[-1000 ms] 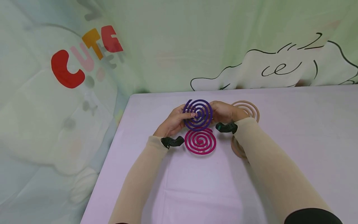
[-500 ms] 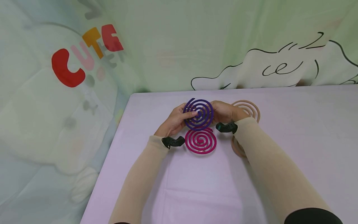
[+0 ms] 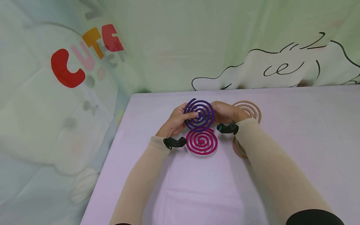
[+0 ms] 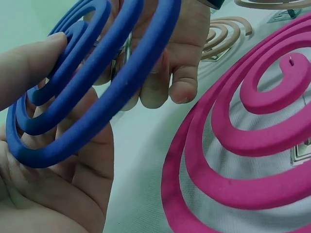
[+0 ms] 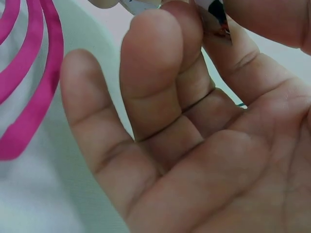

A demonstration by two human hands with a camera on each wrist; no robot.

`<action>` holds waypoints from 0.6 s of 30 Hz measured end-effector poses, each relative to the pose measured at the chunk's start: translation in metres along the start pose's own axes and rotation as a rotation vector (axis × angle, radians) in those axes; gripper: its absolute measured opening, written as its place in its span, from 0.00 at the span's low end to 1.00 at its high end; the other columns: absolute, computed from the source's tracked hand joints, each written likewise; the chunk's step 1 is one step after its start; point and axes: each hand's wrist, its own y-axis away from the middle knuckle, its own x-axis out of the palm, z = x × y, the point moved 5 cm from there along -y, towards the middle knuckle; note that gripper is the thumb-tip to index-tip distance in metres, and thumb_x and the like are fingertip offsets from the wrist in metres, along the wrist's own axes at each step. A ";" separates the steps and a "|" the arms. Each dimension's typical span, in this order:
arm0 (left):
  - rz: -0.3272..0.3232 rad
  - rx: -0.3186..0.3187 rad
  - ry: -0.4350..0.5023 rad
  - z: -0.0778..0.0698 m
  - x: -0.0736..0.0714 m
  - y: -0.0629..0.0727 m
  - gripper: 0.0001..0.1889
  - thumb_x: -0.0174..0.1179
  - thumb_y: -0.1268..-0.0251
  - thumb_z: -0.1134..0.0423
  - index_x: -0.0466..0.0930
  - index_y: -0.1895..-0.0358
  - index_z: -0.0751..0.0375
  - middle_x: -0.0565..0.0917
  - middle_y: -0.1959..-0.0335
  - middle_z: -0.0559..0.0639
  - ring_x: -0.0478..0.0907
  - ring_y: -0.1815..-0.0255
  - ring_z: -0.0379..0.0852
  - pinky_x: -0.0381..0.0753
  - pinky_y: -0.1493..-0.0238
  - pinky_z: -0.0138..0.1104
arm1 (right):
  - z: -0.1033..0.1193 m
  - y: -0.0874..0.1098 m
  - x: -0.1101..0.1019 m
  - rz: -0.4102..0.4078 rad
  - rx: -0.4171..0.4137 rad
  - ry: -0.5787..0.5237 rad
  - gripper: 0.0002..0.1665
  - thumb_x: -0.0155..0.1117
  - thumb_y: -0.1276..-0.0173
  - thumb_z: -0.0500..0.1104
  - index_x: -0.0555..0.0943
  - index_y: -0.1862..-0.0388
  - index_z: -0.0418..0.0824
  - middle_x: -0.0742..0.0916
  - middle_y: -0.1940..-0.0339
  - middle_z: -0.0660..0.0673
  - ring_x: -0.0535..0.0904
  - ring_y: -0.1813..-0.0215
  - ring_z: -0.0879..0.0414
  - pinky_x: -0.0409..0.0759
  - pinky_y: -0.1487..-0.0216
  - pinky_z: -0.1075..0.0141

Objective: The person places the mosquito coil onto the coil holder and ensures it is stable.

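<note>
My left hand [image 3: 175,121] holds a blue-purple mosquito coil [image 3: 208,123], its thumb pressed on the coil near the centre and its fingers behind. Behind that coil, my right hand [image 3: 225,112] pinches a small shiny metal coil stand [image 5: 214,19] between thumb and fingers. In the left wrist view, the stand's thin metal shows through the coil's rings. How the stand meets the coil is hidden. Nearer the person, a pink mosquito coil [image 3: 201,153] sits raised on a metal stand [image 4: 302,154], its tip poking through the centre.
One tan coil [image 3: 259,114] lies beyond the right wrist, partly covered. Another tan coil [image 3: 239,151] shows from under the right forearm. A pale cloth covers the table [image 3: 197,193], and a printed curtain [image 3: 174,47] hangs behind its far edge.
Both hands stay almost in place. The blue-purple coil has tilted or turned very slightly in the left hand; the pink and tan coils have not moved.
</note>
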 end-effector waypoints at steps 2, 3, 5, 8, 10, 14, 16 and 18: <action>0.000 -0.001 0.003 0.000 0.000 0.000 0.16 0.62 0.31 0.78 0.75 0.45 0.60 0.85 0.55 0.49 0.86 0.60 0.40 0.87 0.57 0.30 | 0.000 0.000 0.000 0.007 -0.002 0.012 0.23 0.45 0.18 0.42 0.87 0.68 0.47 0.87 0.67 0.48 0.80 0.60 0.53 0.82 0.52 0.61; 0.000 -0.001 0.005 0.000 -0.001 0.000 0.17 0.62 0.31 0.78 0.75 0.44 0.60 0.85 0.54 0.49 0.86 0.60 0.40 0.87 0.57 0.30 | 0.000 -0.001 0.000 0.011 -0.002 0.016 0.23 0.46 0.18 0.42 0.87 0.68 0.47 0.87 0.67 0.48 0.80 0.59 0.52 0.81 0.52 0.61; 0.000 0.001 0.007 0.000 -0.001 0.000 0.17 0.62 0.31 0.78 0.75 0.44 0.60 0.85 0.53 0.50 0.86 0.59 0.40 0.87 0.57 0.30 | 0.001 -0.001 0.001 0.014 -0.003 0.025 0.23 0.46 0.19 0.42 0.87 0.68 0.47 0.87 0.66 0.48 0.80 0.58 0.52 0.81 0.50 0.60; 0.002 -0.007 0.009 0.000 -0.001 0.000 0.17 0.62 0.31 0.78 0.75 0.45 0.60 0.86 0.55 0.49 0.86 0.61 0.40 0.87 0.58 0.30 | 0.001 -0.002 0.001 0.018 -0.008 0.040 0.22 0.47 0.20 0.42 0.88 0.68 0.47 0.88 0.65 0.47 0.80 0.57 0.51 0.81 0.49 0.58; 0.005 -0.018 0.006 0.001 0.000 -0.001 0.16 0.61 0.31 0.78 0.75 0.46 0.59 0.86 0.56 0.49 0.86 0.62 0.40 0.87 0.59 0.30 | 0.001 -0.002 0.001 0.018 -0.009 0.046 0.22 0.47 0.20 0.42 0.88 0.68 0.47 0.88 0.66 0.47 0.81 0.57 0.51 0.82 0.49 0.58; 0.012 -0.034 0.004 0.002 -0.001 -0.001 0.15 0.61 0.31 0.78 0.75 0.48 0.58 0.87 0.58 0.48 0.86 0.63 0.40 0.87 0.60 0.30 | 0.001 -0.002 0.002 0.025 -0.010 0.043 0.23 0.46 0.19 0.42 0.87 0.68 0.46 0.87 0.68 0.48 0.81 0.59 0.52 0.82 0.50 0.58; 0.018 -0.033 0.000 0.002 -0.001 -0.001 0.15 0.61 0.30 0.78 0.75 0.47 0.58 0.87 0.58 0.48 0.86 0.63 0.40 0.87 0.60 0.30 | 0.001 -0.002 0.002 0.028 -0.012 0.036 0.23 0.45 0.19 0.41 0.87 0.68 0.46 0.87 0.68 0.48 0.81 0.59 0.52 0.82 0.50 0.58; 0.025 -0.030 -0.002 0.002 -0.001 -0.001 0.15 0.61 0.31 0.79 0.75 0.47 0.58 0.87 0.58 0.48 0.86 0.62 0.40 0.87 0.60 0.30 | 0.001 -0.002 0.002 0.031 -0.013 0.031 0.23 0.45 0.19 0.41 0.86 0.68 0.46 0.87 0.68 0.48 0.80 0.59 0.52 0.82 0.51 0.58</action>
